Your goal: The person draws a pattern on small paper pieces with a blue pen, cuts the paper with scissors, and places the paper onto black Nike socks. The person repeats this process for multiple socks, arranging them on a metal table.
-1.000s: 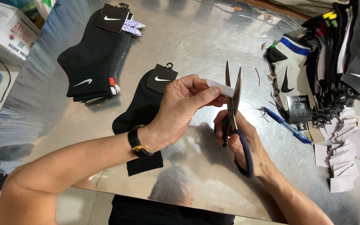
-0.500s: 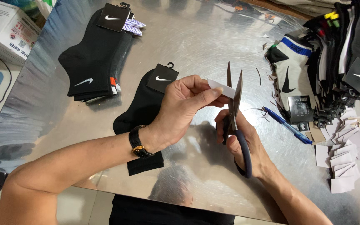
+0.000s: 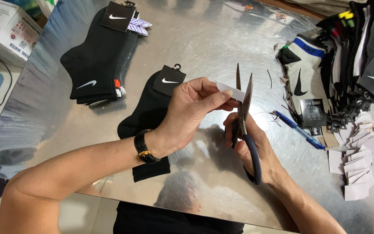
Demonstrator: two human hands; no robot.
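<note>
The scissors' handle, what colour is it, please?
Dark navy blue scissors' handle, seen in the head view.

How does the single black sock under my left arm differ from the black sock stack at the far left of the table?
The single black sock lies alone, partly hidden under the left hand and forearm; the sock stack is several pairs piled up, fully uncovered. The stack shows coloured edges and striped tags at its side; the single sock looks plain black. Both lie flat on the metal table and carry a black card header.

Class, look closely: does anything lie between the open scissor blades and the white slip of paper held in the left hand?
Nothing visible: the white slip already sits between the scissors blades, pinched by the left hand.
</note>
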